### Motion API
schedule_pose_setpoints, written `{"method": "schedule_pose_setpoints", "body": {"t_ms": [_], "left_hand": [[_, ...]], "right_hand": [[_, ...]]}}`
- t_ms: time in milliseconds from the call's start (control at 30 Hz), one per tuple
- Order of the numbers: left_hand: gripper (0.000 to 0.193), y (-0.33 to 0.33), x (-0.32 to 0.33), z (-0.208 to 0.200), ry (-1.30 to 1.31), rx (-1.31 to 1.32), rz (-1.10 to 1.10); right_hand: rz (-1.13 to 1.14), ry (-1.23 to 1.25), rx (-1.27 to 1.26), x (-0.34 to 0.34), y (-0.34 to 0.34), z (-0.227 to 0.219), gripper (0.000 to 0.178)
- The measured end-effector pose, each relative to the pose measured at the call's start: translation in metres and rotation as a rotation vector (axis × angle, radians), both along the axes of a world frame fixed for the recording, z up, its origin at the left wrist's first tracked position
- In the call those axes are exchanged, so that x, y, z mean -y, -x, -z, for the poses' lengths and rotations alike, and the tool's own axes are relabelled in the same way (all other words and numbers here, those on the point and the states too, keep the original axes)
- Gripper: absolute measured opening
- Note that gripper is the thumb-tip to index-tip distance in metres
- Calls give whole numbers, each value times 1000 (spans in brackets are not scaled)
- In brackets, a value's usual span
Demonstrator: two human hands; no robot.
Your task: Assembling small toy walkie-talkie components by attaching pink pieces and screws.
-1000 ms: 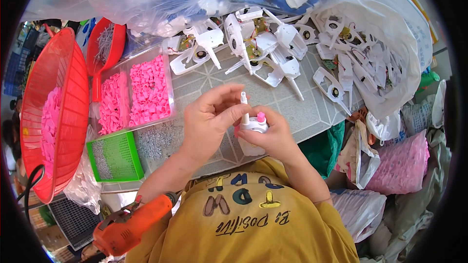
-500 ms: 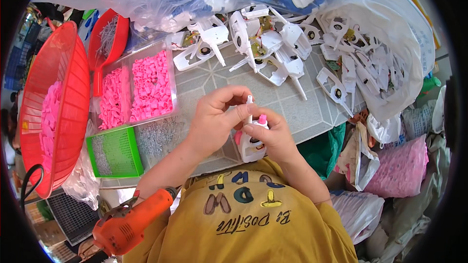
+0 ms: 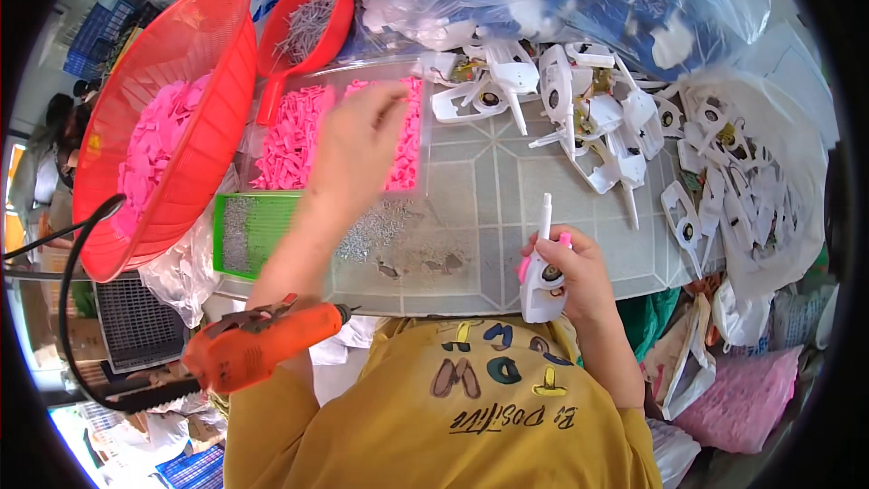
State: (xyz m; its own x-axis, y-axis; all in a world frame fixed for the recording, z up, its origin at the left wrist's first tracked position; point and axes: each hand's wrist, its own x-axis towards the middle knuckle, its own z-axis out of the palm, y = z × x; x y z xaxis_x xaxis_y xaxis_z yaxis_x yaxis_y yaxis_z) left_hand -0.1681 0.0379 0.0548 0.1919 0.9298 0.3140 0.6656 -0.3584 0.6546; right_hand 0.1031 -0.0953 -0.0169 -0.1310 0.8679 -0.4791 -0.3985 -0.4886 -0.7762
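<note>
My right hand (image 3: 587, 273) grips a white plastic toy housing (image 3: 540, 297) just above the table's near edge. The housing has a thin upright stem, pink pieces at its sides and a dark round part under my thumb. My left hand (image 3: 355, 147) is over the clear tray, above the compartment of small pink plastic parts (image 3: 405, 158). Motion smears that hand and its fingertips blend into the parts, so whether it holds one is unclear. Longer pink pieces (image 3: 290, 149) fill the compartment to its left.
A green basket (image 3: 281, 217) and loose screws (image 3: 376, 228) lie nearer me. An orange electric screwdriver (image 3: 262, 344) hangs over my left forearm. Red containers stand left: a big basket (image 3: 231, 63) and a scoop of screws (image 3: 339, 32). White housings (image 3: 602, 118) and a filled sack (image 3: 787, 235) are right.
My left hand has left the housing and moved up and left to the pink parts tray. My right hand keeps the housing. The whole view has shifted, with the table now further right.
</note>
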Motion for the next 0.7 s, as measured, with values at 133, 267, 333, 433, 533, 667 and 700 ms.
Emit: {"method": "schedule_pose_setpoints", "body": {"t_ms": [133, 267, 333, 433, 533, 667, 700], "left_hand": [[20, 55, -58, 34, -72, -348, -2], [21, 56, -87, 63, -50, -476, 92], [20, 50, -92, 71, -145, -614, 80], [17, 44, -103, 82, -52, -605, 118], [15, 42, -107, 86, 37, -581, 62], [21, 40, -106, 76, 84, -551, 45], [22, 40, -101, 68, 22, -474, 57]], "right_hand": [[-30, 12, 43, 0, 9, 2, 19], [-75, 39, 100, 1, 29, -10, 17], [-108, 79, 84, 3, 30, -11, 17], [-82, 91, 38, 7, 25, -2, 18], [-46, 104, 26, 7, 23, -5, 18], [-56, 116, 31, 5, 23, -5, 18], [-43, 126, 31, 5, 23, -6, 18]]}}
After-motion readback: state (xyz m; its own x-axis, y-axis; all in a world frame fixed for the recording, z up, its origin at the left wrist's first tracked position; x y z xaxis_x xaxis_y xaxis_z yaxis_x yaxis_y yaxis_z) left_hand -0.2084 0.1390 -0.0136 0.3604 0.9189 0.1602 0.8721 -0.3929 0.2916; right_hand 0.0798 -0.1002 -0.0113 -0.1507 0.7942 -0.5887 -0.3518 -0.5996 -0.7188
